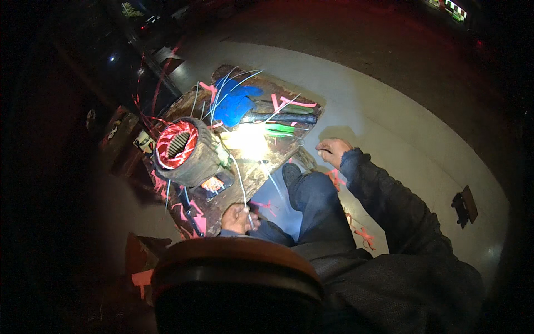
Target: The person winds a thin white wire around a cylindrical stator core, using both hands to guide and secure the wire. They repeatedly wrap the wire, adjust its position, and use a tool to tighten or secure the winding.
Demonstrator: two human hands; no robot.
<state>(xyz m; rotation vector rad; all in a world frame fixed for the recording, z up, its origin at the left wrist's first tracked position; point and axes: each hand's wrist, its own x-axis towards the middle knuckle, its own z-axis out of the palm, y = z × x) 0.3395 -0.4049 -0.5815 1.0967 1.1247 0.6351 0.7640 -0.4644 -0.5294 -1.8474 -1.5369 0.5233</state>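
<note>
At left on the wooden tabletop [236, 197] sits the cylindrical housing [204, 161], its ring of red windings [163, 149] facing up and tilted. Just right of it, a pale strand [240, 175] runs down to the left hand [236, 218], whose fingers pinch its lower part. Farther right, beyond the tabletop edge, the right hand [334, 151] has curled fingers; whether they grip anything I cannot tell. The step seems to be handling the strand; the next move probably calls for keeping it steady beside the housing.
</note>
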